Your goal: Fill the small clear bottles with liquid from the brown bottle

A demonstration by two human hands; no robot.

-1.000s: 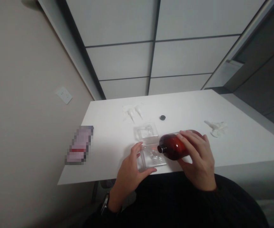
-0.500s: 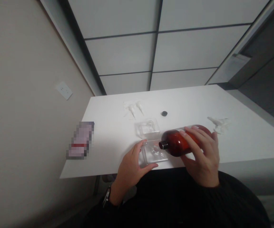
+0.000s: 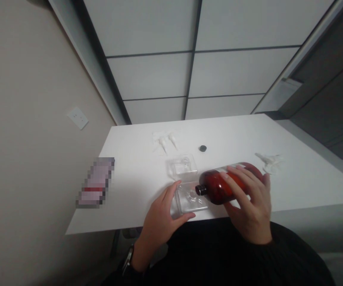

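Note:
My right hand [image 3: 249, 202] grips a reddish-brown bottle [image 3: 216, 186] that lies tilted on its side, its uncapped dark neck pointing left. Below that neck is a clear plastic box [image 3: 189, 204] with a round ring shape inside. My left hand [image 3: 165, 214] holds this box by its left side, thumb at the near edge and fingers at the far edge. Just behind stands a second clear plastic box [image 3: 183, 167], also with a ring shape in it. A small dark cap [image 3: 203, 148] lies farther back on the white table [image 3: 130, 178].
Two white nozzle-like pieces [image 3: 167, 143] lie on a clear sheet toward the back. A crumpled white tissue-like item [image 3: 269, 163] rests right of the bottle. A blurred-out pinkish object [image 3: 95, 182] sits at the left edge. The wall [image 3: 25, 139] borders the table's left.
The view has tilted slightly, so everything sits a little lower in the picture. Both hands keep their holds, and the bottle neck stays over the box's right side.

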